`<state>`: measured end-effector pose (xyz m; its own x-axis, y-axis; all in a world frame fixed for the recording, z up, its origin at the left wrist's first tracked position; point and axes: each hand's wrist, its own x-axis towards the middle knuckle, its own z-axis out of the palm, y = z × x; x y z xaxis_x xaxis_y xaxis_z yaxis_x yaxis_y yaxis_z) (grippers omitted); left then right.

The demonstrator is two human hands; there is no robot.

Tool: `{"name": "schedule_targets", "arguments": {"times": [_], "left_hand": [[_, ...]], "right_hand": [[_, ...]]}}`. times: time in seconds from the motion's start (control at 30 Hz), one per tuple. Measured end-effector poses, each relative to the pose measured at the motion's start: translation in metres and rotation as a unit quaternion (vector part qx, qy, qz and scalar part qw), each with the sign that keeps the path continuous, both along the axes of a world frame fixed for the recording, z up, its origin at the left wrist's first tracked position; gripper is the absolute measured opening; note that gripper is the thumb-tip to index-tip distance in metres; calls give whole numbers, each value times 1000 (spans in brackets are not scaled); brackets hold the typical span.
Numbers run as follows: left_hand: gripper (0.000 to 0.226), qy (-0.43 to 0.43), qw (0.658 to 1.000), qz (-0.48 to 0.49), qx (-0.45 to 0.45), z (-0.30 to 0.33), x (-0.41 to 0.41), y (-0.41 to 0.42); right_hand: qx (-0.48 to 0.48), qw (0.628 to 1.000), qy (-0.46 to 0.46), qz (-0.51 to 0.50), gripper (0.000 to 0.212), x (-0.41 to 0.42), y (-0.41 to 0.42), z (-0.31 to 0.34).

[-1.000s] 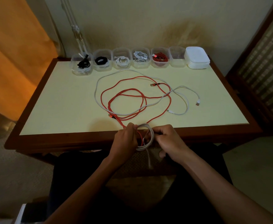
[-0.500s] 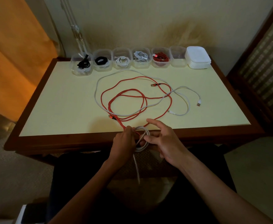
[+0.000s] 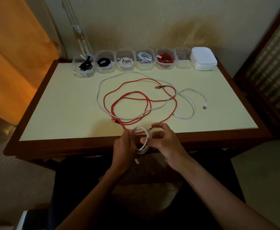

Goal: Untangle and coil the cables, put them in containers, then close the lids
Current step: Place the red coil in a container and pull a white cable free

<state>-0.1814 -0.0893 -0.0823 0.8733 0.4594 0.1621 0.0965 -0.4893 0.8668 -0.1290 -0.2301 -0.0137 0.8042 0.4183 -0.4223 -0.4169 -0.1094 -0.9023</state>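
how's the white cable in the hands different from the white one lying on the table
The white coil is wound into small tight loops, gripped by the left hand and right hand at the table's near edge. The loose white cable sprawls in wide open curves across the tabletop, untouched, crossing the red cable, both its plugs lying free. Both are thin white cables, neither in a container yet.

Containers (image 3: 146, 59) behind cables (image 3: 141, 100)
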Motion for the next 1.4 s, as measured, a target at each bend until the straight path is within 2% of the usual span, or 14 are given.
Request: {"name": "schedule_targets", "arguments": {"times": [0.07,0.17,0.37,0.5,0.6,0.7,0.77,0.87,0.97,1.07,1.17,1.27,1.37,1.4], "left_hand": [[31,-30,994,29,99,2,-3,5],[36,-30,981,52,184,0,-7,12],[24,0,970,57,237,3,-13,16],[31,7,965,44,260,2,-12,20],[19,17,956,18,291,1,-9,26],[23,19,965,5,263,5,-6,32],[25,19,985,-3,173,8,-3,29],[32,46,999,15,23,14,2,20],[36,61,995,12,-80,19,3,12],[38,74,988,-3,-138,21,0,2],[37,77,985,8,-154,15,-2,-10],[32,73,994,30,-81,9,-5,-19],[25,64,998,24,-4,7,-10,-25],[24,58,998,16,7,7,-11,-26]], "right_hand": [[-82,995,-62,-12,43,-3,0,-5],[-83,992,-89,28,7,-8,-3,-12],[14,995,27,96,14,-13,-5,-13],[117,985,124,30,25,-6,-7,-4],[134,979,156,-10,28,-1,-11,-4],[40,998,34,20,35,-1,-15,-7],[-40,995,-88,32,31,-1,-17,-9],[-95,968,-229,44,16,0,-18,-14],[-160,932,-324,43,13,0,-17,-28],[-208,894,-396,9,9,-2,-15,-33],[-206,902,-380,-17,10,-5,-16,-30],[-189,935,-300,-18,15,-9,-17,-28],[-143,966,-212,-29,32,-11,-21,-23],[-131,975,-177,-27,32,-12,-23,-19]]}}
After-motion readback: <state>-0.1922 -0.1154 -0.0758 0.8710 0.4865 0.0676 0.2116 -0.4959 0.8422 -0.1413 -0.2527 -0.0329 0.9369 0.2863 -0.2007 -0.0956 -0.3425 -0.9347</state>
